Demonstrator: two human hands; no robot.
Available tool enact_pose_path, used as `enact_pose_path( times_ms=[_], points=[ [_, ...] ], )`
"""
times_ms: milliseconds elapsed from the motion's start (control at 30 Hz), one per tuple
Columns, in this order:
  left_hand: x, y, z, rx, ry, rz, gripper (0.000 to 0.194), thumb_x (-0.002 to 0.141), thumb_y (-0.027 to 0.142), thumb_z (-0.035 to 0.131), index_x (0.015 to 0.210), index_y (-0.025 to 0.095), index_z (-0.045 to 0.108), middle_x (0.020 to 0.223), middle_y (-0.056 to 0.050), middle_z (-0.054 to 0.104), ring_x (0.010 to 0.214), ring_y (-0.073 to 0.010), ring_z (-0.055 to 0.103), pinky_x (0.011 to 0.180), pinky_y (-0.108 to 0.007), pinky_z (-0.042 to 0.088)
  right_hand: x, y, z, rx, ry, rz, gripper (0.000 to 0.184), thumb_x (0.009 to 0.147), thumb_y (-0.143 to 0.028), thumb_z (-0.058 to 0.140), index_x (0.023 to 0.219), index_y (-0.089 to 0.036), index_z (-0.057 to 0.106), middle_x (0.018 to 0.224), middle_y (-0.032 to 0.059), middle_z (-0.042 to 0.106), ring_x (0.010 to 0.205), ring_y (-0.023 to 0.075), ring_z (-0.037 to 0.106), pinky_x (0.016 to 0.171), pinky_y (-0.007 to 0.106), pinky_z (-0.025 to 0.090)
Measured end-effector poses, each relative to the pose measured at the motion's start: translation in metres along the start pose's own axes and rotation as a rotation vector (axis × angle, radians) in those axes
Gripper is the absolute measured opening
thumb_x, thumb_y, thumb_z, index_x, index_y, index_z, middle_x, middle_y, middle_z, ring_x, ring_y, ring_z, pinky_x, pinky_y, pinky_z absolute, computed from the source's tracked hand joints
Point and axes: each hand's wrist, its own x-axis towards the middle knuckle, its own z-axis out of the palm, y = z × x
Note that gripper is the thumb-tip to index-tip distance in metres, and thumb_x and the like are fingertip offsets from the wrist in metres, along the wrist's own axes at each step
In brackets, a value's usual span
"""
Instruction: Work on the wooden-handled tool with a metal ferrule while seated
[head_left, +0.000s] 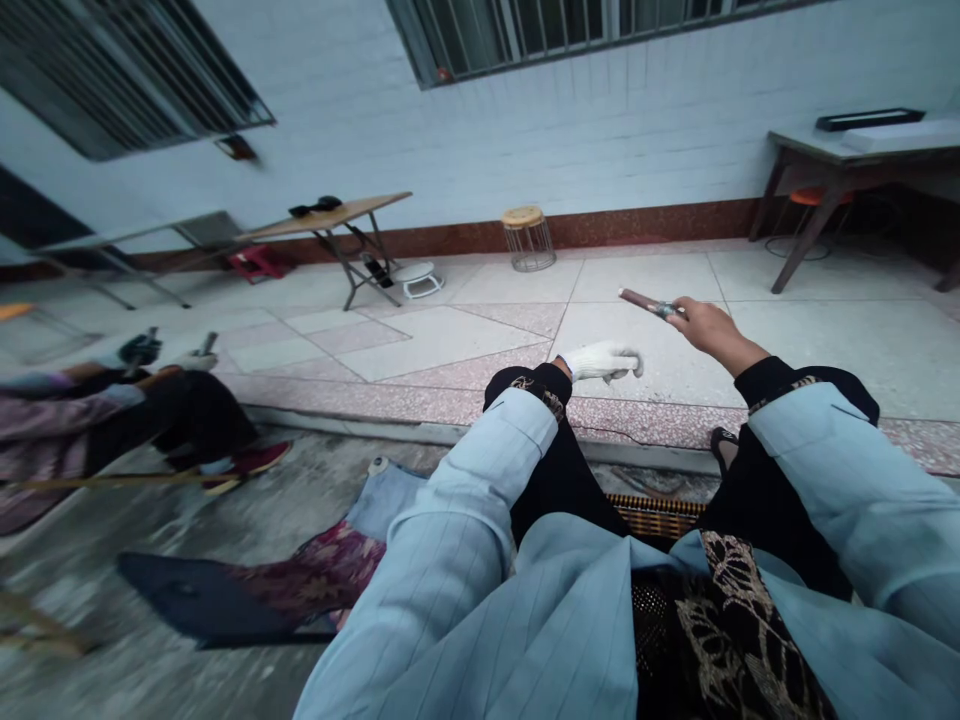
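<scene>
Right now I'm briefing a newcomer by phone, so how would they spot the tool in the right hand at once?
Start at the pale wall and come down to the tiled floor. Over that floor, the bare right hand grips the tool. It points left, its slim brown shaft and pale tip setting it apart from the white-gloved left hand nearby.

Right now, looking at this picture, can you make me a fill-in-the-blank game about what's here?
1. The slim brown stick-like object is in the person's bare ____ hand.
2. The knitted fabric glove on the person's other hand is mostly ____.
3. The pale brick wall shows ____ metal-barred windows.
4. The wire-framed stool with a tan seat, near the wall, has a seat that is ____ in shape.

Missing words: right; white; two; round.
</scene>
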Motion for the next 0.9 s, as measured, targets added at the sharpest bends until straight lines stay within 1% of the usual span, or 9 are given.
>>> enact_pose_path(
  times_ms=[100, 200, 333, 400, 467, 533, 633, 767, 900],
  points=[
    [0.001, -0.005, 0.0, 0.031, 0.012, 0.002, 0.021, 0.085, 0.037, 0.059, 0.09, 0.019, 0.069, 0.062, -0.004, 0.054, 0.061, -0.0146, 0.047, 0.057, -0.027, 0.043, -0.007, -0.002, 0.006, -0.253, -0.108, -0.08, 0.037, 0.094, -0.041, 0.05, 0.12, -0.018, 0.062, 0.103, 0.017, 0.069, 0.091, 0.0269, 0.063, 0.074, 0.034, 0.042],
    [0.001, -0.005, -0.001, 0.073, 0.05, 0.042, 0.022, 0.084, 0.037, 0.058, 0.088, 0.019, 0.069, 0.065, -0.003, 0.056, 0.06, -0.0131, 0.047, 0.055, -0.025, 0.041, -0.013, -0.005, 0.012, -0.305, -0.344, -0.156, 0.023, 0.091, -0.035, 0.057, 0.104, -0.019, 0.068, 0.093, 0.0145, 0.069, 0.087, 0.0252, 0.063, 0.074, 0.034, 0.042],
    [0.004, -0.005, -0.002, 0.114, 0.026, 0.128, 0.025, 0.085, 0.039, 0.052, 0.087, 0.018, 0.067, 0.07, -0.001, 0.056, 0.059, -0.011, 0.047, 0.055, -0.024, 0.04, -0.019, -0.006, 0.009, -0.031, -0.886, -0.309, 0.016, 0.087, -0.033, 0.063, 0.089, -0.019, 0.07, 0.068, 0.0039, 0.063, 0.062, 0.0161, 0.055, 0.063, 0.03, 0.041],
    [0.009, -0.008, -0.003, 0.094, 0.012, 0.152, 0.025, 0.086, 0.038, 0.051, 0.089, 0.018, 0.066, 0.071, 0.0, 0.054, 0.059, -0.0106, 0.046, 0.054, -0.023, 0.04, -0.021, -0.004, -0.003, 0.223, -1.052, -0.394, 0.023, 0.086, -0.04, 0.062, 0.09, -0.018, 0.07, 0.068, 0.0015, 0.063, 0.058, 0.0126, 0.05, 0.06, 0.028, 0.04],
    [0.012, -0.012, -0.003, 0.012, 0.041, 0.154, 0.027, 0.088, 0.039, 0.049, 0.091, 0.017, 0.064, 0.068, 0.001, 0.049, 0.058, -0.0104, 0.044, 0.054, -0.023, 0.041, -0.021, -0.003, -0.019, 0.46, -0.938, -0.409, 0.03, 0.087, -0.047, 0.061, 0.092, -0.018, 0.068, 0.075, 0.0021, 0.064, 0.06, 0.0116, 0.049, 0.059, 0.026, 0.041],
    [0.014, -0.014, -0.003, -0.076, 0.061, 0.15, 0.028, 0.09, 0.041, 0.047, 0.093, 0.018, 0.062, 0.064, 0.003, 0.043, 0.056, -0.0103, 0.042, 0.054, -0.022, 0.042, -0.017, 0.0, -0.031, 0.661, -0.615, -0.29, 0.032, 0.088, -0.049, 0.059, 0.097, -0.019, 0.065, 0.077, 0.003, 0.064, 0.061, 0.0118, 0.049, 0.058, 0.025, 0.041],
    [0.009, -0.012, 0.0, -0.087, -0.023, 0.151, 0.029, 0.091, 0.043, 0.047, 0.096, 0.019, 0.063, 0.062, 0.003, 0.04, 0.055, -0.0099, 0.04, 0.053, -0.021, 0.041, -0.005, 0.006, -0.033, 0.808, -0.178, -0.08, 0.035, 0.093, -0.05, 0.051, 0.103, -0.017, 0.061, 0.081, 0.0063, 0.064, 0.059, 0.012, 0.05, 0.055, 0.025, 0.041],
    [0.002, -0.002, 0.005, -0.048, -0.076, 0.139, 0.029, 0.088, 0.042, 0.051, 0.097, 0.019, 0.066, 0.064, 0.002, 0.044, 0.055, -0.0098, 0.041, 0.053, -0.022, 0.041, 0.005, 0.011, -0.012, 0.421, -0.013, 0.127, 0.037, 0.093, -0.046, 0.051, 0.109, -0.015, 0.063, 0.087, 0.0106, 0.068, 0.063, 0.0159, 0.057, 0.058, 0.028, 0.043],
    [0.002, 0.002, 0.008, 0.008, -0.066, 0.119, 0.031, 0.087, 0.043, 0.053, 0.094, 0.016, 0.068, 0.071, -0.002, 0.054, 0.057, -0.0102, 0.044, 0.053, -0.023, 0.04, -0.001, 0.007, 0.008, -0.172, -0.098, 0.05, 0.037, 0.091, -0.042, 0.055, 0.116, -0.017, 0.066, 0.101, 0.0169, 0.07, 0.089, 0.0266, 0.065, 0.073, 0.035, 0.046]
  ],
)
